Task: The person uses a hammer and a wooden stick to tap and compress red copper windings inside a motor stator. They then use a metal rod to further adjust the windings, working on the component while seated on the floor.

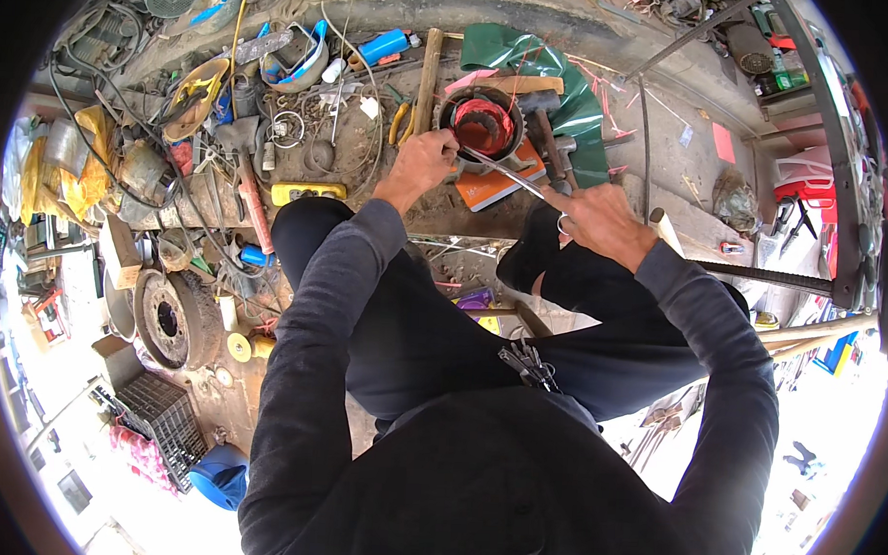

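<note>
Head view: a person's two bare hands at a round dark housing point(516, 123), red-lined within, set down among workshop clutter just beyond the knees

Left hand point(423, 165): one, at the housing's left rim, fingers bent inward, thumb and forefinger brought near each other; whether something is pinched there cannot be told at this size

Right hand point(602, 221): one, closed round the near end of a long metal tool point(511, 175) — slim, bright, perhaps scissors, judging by a ring below the fingers; its far end reaches the housing's near rim, close to the left fingertips

Orange packet point(506, 187): one, flat, partly beneath the tool, just beside the housing

Wooden stick point(429, 76): one, lying left of the housing — yellow-handled pliers point(398, 123) just beside it

Green sheet point(588, 136): one, glossy, spread behind and to the right of the housing

Yellow case point(308, 192): one, near the left wrist
</note>
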A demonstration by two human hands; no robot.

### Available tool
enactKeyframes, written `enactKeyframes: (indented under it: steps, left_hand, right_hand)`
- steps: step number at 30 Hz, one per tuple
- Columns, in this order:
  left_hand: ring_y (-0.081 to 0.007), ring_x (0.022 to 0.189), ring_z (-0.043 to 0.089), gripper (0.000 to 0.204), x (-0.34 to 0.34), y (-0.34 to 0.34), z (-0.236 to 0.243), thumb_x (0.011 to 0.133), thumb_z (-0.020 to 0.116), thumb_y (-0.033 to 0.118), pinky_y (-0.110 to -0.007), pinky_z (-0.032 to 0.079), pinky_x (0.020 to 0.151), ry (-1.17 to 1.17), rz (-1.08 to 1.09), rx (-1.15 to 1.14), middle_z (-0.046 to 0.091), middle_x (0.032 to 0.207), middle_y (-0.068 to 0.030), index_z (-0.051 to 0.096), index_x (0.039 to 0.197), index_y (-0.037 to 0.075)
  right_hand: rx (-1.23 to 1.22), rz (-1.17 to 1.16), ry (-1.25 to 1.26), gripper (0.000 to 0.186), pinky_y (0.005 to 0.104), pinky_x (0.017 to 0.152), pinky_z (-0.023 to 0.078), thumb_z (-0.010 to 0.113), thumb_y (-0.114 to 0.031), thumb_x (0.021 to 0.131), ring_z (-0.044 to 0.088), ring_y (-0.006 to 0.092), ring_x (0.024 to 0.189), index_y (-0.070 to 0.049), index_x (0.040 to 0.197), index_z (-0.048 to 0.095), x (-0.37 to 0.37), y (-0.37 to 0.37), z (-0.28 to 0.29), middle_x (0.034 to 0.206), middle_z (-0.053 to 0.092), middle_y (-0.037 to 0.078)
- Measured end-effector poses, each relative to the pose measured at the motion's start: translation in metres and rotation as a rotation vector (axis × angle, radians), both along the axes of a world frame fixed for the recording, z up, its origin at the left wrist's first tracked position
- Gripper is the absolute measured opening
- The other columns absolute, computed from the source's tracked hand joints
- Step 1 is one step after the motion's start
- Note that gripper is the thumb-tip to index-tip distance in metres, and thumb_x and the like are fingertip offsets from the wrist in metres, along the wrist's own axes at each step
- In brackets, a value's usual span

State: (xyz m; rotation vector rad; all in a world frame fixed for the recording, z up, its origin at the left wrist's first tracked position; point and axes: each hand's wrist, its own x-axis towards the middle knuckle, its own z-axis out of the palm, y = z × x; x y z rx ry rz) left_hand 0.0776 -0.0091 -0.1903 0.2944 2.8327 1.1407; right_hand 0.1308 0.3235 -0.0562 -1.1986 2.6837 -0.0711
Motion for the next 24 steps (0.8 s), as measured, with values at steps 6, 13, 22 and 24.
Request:
enactKeyframes:
  steps: [6,13,22,24]
  left_hand:
    - [-0.0371,0.091,0.076,0.014,0.000,-0.001,-0.004,0.091,0.068,0.009,-0.044,0.060,0.080,0.031,0.002,0.028,0.079,0.097,-0.0163,0.075,0.104,0.008]
    - [-0.0417,0.091,0.074,0.014,0.000,0.001,-0.005,0.087,0.068,0.006,-0.048,0.058,0.079,0.056,0.014,0.083,0.077,0.095,-0.0190,0.074,0.099,0.007]
    - [-0.0403,0.091,0.075,0.015,0.001,0.001,0.000,0.087,0.068,0.005,-0.046,0.059,0.081,0.007,0.020,0.069,0.077,0.095,-0.0189,0.074,0.101,0.005]
    - [-0.0384,0.091,0.075,0.015,0.000,0.001,0.000,0.089,0.068,0.006,-0.045,0.060,0.081,0.021,0.008,0.064,0.078,0.096,-0.0175,0.075,0.103,0.006]
  right_hand:
    - [0.065,0.027,0.049,0.067,0.0478,0.057,0.049,0.081,-0.017,0.079,0.071,0.0345,0.066,-0.008,0.143,0.066,-0.003,-0.001,0.006,0.070,0.069,0.013]
    - [0.017,0.046,0.079,0.073,0.0467,0.059,0.049,0.088,-0.022,0.074,0.071,0.0340,0.067,-0.008,0.142,0.066,-0.004,0.005,0.006,0.072,0.068,0.013]
    - [0.043,0.064,0.071,0.071,0.0463,0.061,0.050,0.088,-0.025,0.075,0.070,0.0320,0.068,-0.008,0.140,0.068,-0.007,0.011,0.001,0.074,0.068,0.012]
    - [0.040,0.059,0.078,0.069,0.0458,0.062,0.051,0.087,-0.025,0.075,0.070,0.0318,0.068,-0.008,0.140,0.068,-0.005,0.011,0.002,0.075,0.068,0.012]
